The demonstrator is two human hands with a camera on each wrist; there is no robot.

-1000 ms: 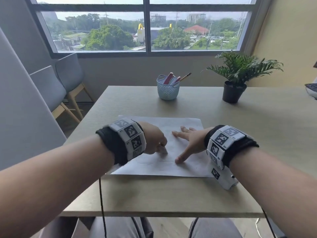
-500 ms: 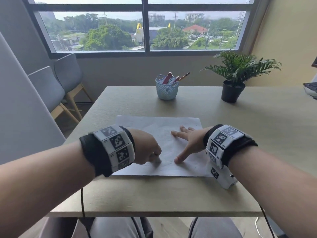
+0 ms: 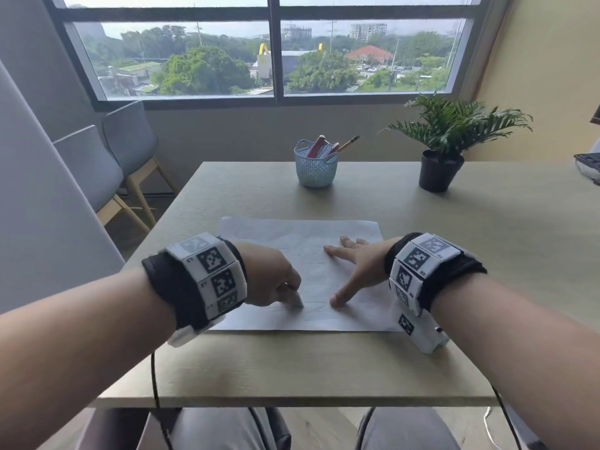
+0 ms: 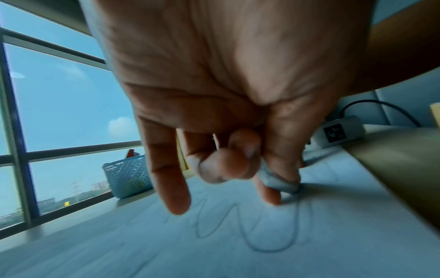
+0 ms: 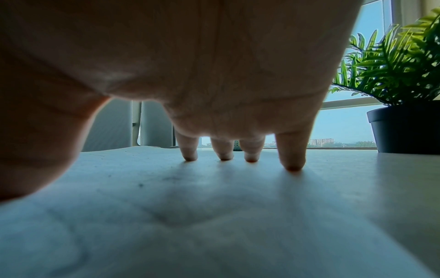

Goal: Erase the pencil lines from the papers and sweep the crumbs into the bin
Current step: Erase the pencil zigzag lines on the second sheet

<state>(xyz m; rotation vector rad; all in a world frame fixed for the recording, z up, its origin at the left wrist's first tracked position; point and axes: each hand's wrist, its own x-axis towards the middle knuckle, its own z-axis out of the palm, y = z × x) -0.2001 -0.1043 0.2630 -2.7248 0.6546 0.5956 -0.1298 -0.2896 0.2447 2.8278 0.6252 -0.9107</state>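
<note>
A white sheet of paper point(image 3: 302, 241) lies in the middle of the wooden table point(image 3: 470, 241), with faint looping pencil lines point(image 4: 269, 242) near its front edge. My left hand point(image 3: 276, 280) pinches a small grey-white eraser point(image 3: 296, 301) and presses its tip onto the paper among those lines; the eraser point(image 4: 278, 181) shows between thumb and fingers in the left wrist view. My right hand point(image 3: 354, 271) lies flat on the sheet just to the right, fingers point(image 5: 292, 159) spread and thumb out, pinning the paper. A few dark eraser crumbs point(image 5: 140, 185) dot the sheet. No bin is in view.
A light blue basket point(image 3: 315, 167) with pencils and pens stands at the back centre. A potted fern point(image 3: 441, 157) sits at the back right. Two grey chairs point(image 3: 107, 167) stand left of the table. A dark object point(image 3: 589, 165) pokes in at the right edge.
My left hand has slid toward me and slightly left across the paper with the eraser, then eased back a little right. The right hand has stayed pressed in place.
</note>
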